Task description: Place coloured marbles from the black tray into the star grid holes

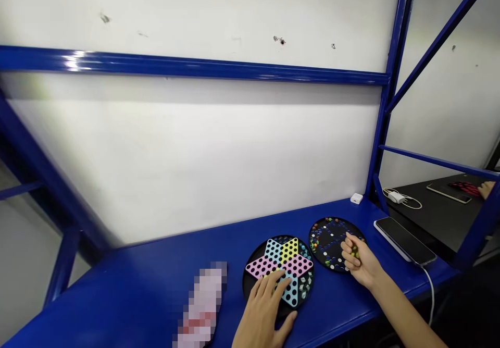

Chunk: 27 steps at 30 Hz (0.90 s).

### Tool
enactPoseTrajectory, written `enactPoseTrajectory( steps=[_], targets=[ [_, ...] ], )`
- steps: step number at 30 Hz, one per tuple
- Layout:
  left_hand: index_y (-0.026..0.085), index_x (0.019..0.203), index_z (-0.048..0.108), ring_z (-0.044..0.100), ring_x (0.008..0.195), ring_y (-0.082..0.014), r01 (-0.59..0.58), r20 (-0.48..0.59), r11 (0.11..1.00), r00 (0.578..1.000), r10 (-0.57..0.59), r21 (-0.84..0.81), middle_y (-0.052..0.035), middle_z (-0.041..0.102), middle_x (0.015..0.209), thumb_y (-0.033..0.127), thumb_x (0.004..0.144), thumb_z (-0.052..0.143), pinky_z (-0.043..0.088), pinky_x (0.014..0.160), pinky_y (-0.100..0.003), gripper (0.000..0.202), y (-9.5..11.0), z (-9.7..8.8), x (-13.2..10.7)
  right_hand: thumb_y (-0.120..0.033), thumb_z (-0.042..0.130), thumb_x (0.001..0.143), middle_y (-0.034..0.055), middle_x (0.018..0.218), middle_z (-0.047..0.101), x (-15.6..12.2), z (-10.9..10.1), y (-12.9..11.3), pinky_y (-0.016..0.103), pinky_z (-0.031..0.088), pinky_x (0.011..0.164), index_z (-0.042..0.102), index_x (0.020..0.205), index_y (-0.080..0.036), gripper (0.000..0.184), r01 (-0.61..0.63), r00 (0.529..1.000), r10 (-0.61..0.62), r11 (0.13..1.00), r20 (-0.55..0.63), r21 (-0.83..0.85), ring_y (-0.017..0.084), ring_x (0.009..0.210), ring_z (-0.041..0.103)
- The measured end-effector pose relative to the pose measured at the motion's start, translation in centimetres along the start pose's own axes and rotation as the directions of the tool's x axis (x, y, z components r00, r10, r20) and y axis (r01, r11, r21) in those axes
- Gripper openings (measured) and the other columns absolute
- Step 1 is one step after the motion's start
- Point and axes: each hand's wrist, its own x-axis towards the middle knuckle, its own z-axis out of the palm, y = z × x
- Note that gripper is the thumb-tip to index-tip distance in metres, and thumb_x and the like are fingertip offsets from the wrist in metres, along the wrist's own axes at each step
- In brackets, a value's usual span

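Note:
A star-shaped Chinese checkers board (282,260) in pink, blue and yellow, dotted with black holes, lies in a round black tray (249,284). Clear and bluish pieces (305,285) show along the tray's right side. My left hand (263,309) rests over the near part of the board, fingers spread. To the right is a second round black tray (330,241) with red, orange, blue and white marbles or pieces around it. Above its right edge, my right hand (363,264) is closed, its fingers curled around yellow-green marbles (354,251).
Both trays stand on a blue tabletop (148,280) with a blue metal frame (195,67). A blurred pinkish item (201,306) lies left. At right are a phone (406,239) on a white box and a small white case (356,198). Beyond, a person's hand (486,189) shows at a dark table.

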Motion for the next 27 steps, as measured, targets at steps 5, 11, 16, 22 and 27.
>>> enactPoseTrajectory(
  steps=[5,11,16,22,27],
  targets=[
    [0.031,0.136,0.056,0.062,0.122,-0.0301,0.001,-0.040,0.998,0.999,-0.003,-0.063,-0.0063,0.062,0.138,0.038,0.085,0.068,0.054,0.102,-0.046,0.052,-0.1,0.0,-0.2,-0.039,0.061,0.093,-0.0077,0.047,0.044,0.8,4.0,3.4,0.016,0.010,0.033,0.043,0.060,-0.019,0.042,-0.125,0.987,0.125,0.992,0.103,-0.003,0.002,0.031,0.022],
    [0.025,0.126,0.061,0.063,0.120,-0.0275,0.180,-0.204,0.950,0.950,-0.235,-0.257,-0.0101,0.064,0.131,0.038,0.096,0.054,0.056,0.097,-0.042,0.033,-0.8,-0.2,-0.7,-0.040,0.042,0.101,0.0059,0.059,0.064,0.9,9.9,8.6,0.013,0.014,0.033,0.055,0.064,-0.014,0.047,-0.318,0.938,0.314,0.948,0.144,0.005,0.005,0.039,0.045],
    [0.025,0.124,0.060,0.062,0.120,-0.0277,0.207,-0.243,0.904,0.919,-0.311,-0.373,-0.0102,0.064,0.130,0.040,0.099,0.047,0.055,0.097,-0.044,0.032,-0.3,-0.2,-0.7,-0.038,0.040,0.101,0.0093,0.066,0.068,0.3,11.8,11.1,0.012,0.019,0.034,0.060,0.071,-0.012,0.044,-0.379,0.925,0.374,0.921,0.064,0.092,0.007,0.043,0.052],
    [0.025,0.119,0.062,0.062,0.115,-0.0274,0.202,-0.272,0.920,0.914,-0.301,-0.336,-0.0094,0.065,0.125,0.044,0.099,0.047,0.054,0.094,-0.041,0.032,0.6,0.3,-0.8,-0.046,0.061,0.089,-0.0095,0.048,0.043,1.0,9.9,10.7,0.018,0.008,0.035,0.047,0.067,-0.020,0.037,-0.184,0.961,0.213,0.969,0.177,-0.167,0.002,0.033,0.018],
    [0.026,0.116,0.064,0.062,0.113,-0.0275,0.165,-0.244,0.949,0.941,-0.233,-0.269,-0.0094,0.067,0.119,0.042,0.097,0.050,0.053,0.096,-0.041,0.028,0.7,0.0,-0.5,-0.045,0.058,0.091,-0.0060,0.053,0.042,1.9,4.5,3.3,0.023,0.026,0.049,0.050,0.066,-0.020,0.035,0.386,0.919,-0.227,0.336,0.323,-0.859,0.009,0.047,0.038]
  ],
)
